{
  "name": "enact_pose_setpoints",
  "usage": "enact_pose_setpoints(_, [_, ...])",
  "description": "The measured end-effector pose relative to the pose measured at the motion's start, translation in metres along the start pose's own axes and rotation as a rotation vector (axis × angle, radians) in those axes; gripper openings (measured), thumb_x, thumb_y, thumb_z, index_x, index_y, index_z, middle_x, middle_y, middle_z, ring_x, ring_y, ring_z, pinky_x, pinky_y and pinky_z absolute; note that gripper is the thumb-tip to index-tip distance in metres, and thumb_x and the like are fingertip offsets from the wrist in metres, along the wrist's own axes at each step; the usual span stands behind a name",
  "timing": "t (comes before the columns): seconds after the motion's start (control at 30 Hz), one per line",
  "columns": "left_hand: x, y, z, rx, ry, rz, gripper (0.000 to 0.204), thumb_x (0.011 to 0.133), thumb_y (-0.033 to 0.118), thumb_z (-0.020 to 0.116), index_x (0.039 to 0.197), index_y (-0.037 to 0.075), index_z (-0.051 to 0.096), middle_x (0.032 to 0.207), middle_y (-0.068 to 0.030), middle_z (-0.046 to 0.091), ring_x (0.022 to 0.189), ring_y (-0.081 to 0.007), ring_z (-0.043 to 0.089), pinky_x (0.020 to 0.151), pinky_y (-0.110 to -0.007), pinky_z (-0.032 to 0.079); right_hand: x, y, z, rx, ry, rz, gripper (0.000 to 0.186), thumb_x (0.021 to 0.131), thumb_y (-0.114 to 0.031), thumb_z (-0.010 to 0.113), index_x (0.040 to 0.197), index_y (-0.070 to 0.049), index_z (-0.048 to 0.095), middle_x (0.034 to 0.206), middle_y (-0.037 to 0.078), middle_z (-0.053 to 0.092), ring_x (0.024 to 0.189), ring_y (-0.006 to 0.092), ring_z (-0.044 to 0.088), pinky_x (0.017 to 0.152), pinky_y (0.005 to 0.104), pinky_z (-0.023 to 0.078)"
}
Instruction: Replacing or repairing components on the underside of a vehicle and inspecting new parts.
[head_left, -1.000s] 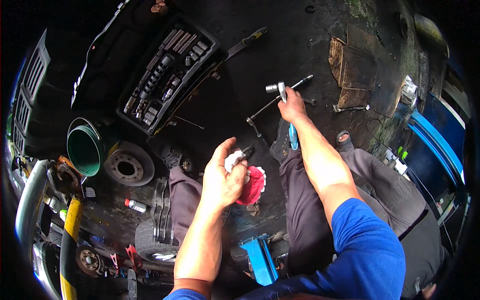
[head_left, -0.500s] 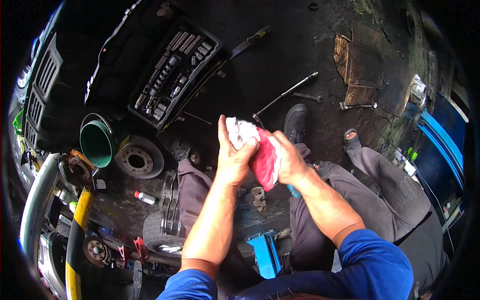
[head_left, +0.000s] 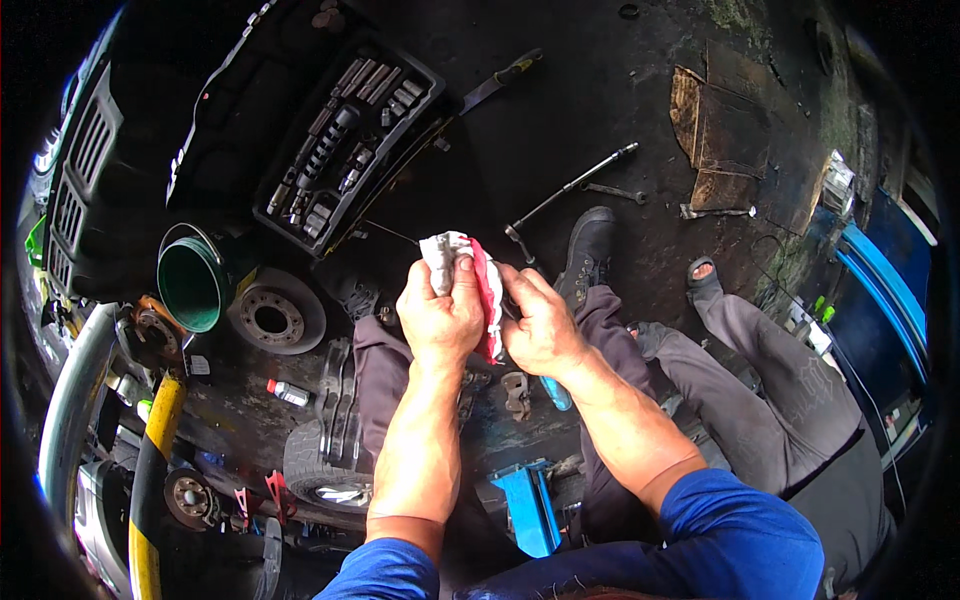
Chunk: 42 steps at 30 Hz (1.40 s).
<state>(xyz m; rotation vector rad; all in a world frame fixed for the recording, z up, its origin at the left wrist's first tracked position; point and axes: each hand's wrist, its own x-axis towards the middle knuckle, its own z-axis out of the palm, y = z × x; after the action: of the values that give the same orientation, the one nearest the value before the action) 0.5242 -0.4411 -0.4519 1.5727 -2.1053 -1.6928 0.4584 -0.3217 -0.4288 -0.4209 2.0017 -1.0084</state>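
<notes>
In front of my knees, a crumpled red-and-white rag (head_left: 493, 305) is squeezed between my two hands. My left hand (head_left: 440, 315) is closed round the whitish, bunched end, its thumb lying up along the cloth. On the other side, my right hand (head_left: 540, 322) has its fingers bent against the red edge and lower fold. A light-blue handle (head_left: 556, 393) sticks out below the right hand; the rest of it is hidden, and its kind does not show. Whether the rag wraps round anything cannot be seen.
An open socket set case (head_left: 345, 150) lies ahead to the left, beside a green bucket (head_left: 192, 285) and a brake disc (head_left: 268, 318). A long ratchet bar (head_left: 575, 183) and a spanner (head_left: 615, 193) rest on the dark floor. Another person's leg (head_left: 760, 370) stretches in at right.
Both hands have shifted left and slightly down with the rag, which now shows edge-on and more folded. The blue handle has moved left along with the right hand and shows more.
</notes>
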Motion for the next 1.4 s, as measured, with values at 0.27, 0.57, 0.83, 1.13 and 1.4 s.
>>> enact_pose_setpoints(0.27, [0.024,-0.008,-0.029,-0.256,0.115,-0.097,0.013,0.091,0.012,0.059,0.098,0.001,0.062,0.085,-0.0058,0.066,0.071,-0.0136,0.062,0.067,-0.028,0.05,0.005,0.027,-0.022,-0.116,0.222,0.157,0.029,0.082,0.005,0.059,0.111,0.003,0.053,0.089,0.005,0.05,0.079,0.0125,0.052,0.065,0.0256,0.045])
enact_pose_setpoints(0.57, [0.001,-0.009,-0.01,-0.994,-0.639,-0.501,0.053,0.079,0.012,0.071,0.128,0.001,0.053,0.106,-0.0056,0.064,0.096,-0.0144,0.06,0.088,-0.028,0.047,-0.01,0.005,-0.044,1.215,-0.261,0.496,0.027,0.086,-0.015,0.062,0.109,-0.002,0.053,0.083,0.007,0.058,0.06,0.0134,0.054,0.049,0.0266,0.045])
enact_pose_setpoints(0.83, [-0.005,-0.01,0.006,-0.988,-0.546,-0.569,0.036,0.08,0.015,0.071,0.111,-0.001,0.06,0.093,-0.0071,0.066,0.083,-0.0153,0.062,0.079,-0.03,0.051,-0.024,-0.003,-0.055,0.295,-0.193,0.261,0.035,0.084,0.005,0.045,0.118,0.0,0.041,0.096,0.007,0.054,0.083,0.0128,0.056,0.075,0.0304,0.047])
enact_pose_setpoints(1.13, [-0.002,-0.014,0.01,-0.921,-0.495,-0.623,0.042,0.081,0.005,0.067,0.121,0.0,0.055,0.09,-0.004,0.063,0.081,-0.0131,0.061,0.077,-0.027,0.05,-0.001,0.035,-0.044,0.611,-0.133,0.524,0.022,0.094,-0.005,0.046,0.116,-0.005,0.048,0.095,0.005,0.057,0.079,0.0109,0.058,0.066,0.0257,0.049])
enact_pose_setpoints(1.4, [-0.01,-0.009,0.013,-0.989,-0.462,-0.602,0.037,0.077,0.002,0.06,0.113,0.0,0.058,0.101,-0.0119,0.066,0.086,-0.0197,0.064,0.081,-0.032,0.051,0.002,0.051,-0.058,1.061,0.221,0.332,0.018,0.094,-0.008,0.057,0.111,-0.01,0.053,0.105,0.012,0.065,0.089,0.0233,0.066,0.071,0.0315,0.052])
